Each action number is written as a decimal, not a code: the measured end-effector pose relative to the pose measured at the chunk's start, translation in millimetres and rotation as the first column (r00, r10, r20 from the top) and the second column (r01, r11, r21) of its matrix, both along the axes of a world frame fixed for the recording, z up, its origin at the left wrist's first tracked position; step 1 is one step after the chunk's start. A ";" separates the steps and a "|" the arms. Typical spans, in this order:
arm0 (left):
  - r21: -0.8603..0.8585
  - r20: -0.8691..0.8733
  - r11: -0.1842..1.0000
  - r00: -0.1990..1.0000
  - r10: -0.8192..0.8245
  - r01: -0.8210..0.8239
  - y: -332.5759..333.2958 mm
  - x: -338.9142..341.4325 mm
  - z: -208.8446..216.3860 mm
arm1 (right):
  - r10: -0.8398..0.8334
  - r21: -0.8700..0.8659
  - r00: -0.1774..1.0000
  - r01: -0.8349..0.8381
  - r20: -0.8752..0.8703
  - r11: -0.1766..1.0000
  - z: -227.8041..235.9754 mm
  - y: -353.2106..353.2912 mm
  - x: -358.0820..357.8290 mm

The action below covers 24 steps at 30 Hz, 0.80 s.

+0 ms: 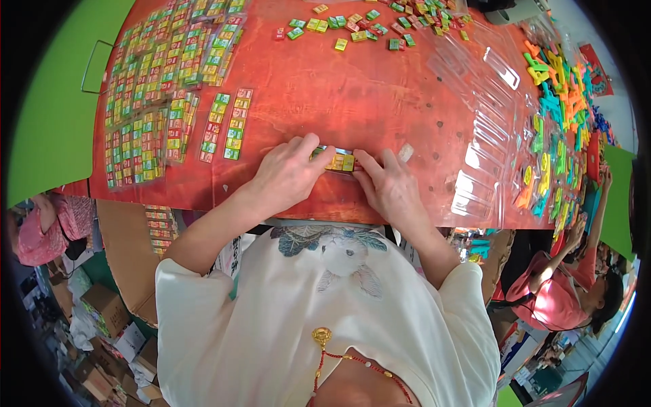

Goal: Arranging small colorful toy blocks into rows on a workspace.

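A narrow clear plastic strip (pixel 341 162) with small yellow, green and red boxes in it lies crosswise on the red table (pixel 319 88), near its front edge. My left hand (pixel 288 169) grips its left end with curled fingers, and those fingers cover part of the row. At the other end, the fingers and thumb of my right hand (pixel 393 184) close on the strip. Two filled strips, one (pixel 215 127) beside another (pixel 238 123), lie apart to the left of my hands. Loose small boxes (pixel 359 36) are scattered at the far side.
Many filled strips (pixel 146 81) cover the table's left side. Clear plastic trays (pixel 478 146) are layered on the right, beside colourful plastic toy parts (pixel 563 102). A person in pink (pixel 559 292) reaches in at the right; another (pixel 51 227) is at the left. A cardboard box (pixel 122 251) stands below the table edge.
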<state>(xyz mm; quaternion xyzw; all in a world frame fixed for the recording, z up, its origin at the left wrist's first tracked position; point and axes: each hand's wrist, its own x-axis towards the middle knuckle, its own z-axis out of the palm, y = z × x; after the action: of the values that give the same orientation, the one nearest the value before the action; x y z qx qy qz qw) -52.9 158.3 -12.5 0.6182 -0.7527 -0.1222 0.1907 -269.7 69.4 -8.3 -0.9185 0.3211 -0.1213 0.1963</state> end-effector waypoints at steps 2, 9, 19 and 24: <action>-0.020 0.045 1.000 0.999 -0.021 0.022 3.1 -1.2 0.5 | 0.023 -0.011 1.000 -0.023 0.019 1.000 -0.1 3.0 -5.2; -0.015 -0.079 0.995 0.992 0.093 -0.095 14.6 5.3 0.9 | -0.086 0.190 0.992 0.066 0.096 0.980 2.5 2.9 -16.5; 0.075 0.119 0.997 0.993 0.019 -0.028 13.6 -12.0 -22.1 | 0.082 -0.147 0.997 -0.082 -0.005 0.986 -11.6 2.3 -10.0; 0.037 0.151 0.996 0.986 0.069 -0.076 18.0 -13.5 -23.2 | 0.099 -0.139 0.994 -0.104 -0.043 0.985 -15.1 0.6 -4.2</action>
<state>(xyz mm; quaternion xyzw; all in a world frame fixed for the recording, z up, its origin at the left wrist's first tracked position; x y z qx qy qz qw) -66.4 176.3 -35.8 0.6565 -0.7391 -0.0844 0.1247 -273.9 70.0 -23.4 -0.9473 0.2680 -0.1170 0.1309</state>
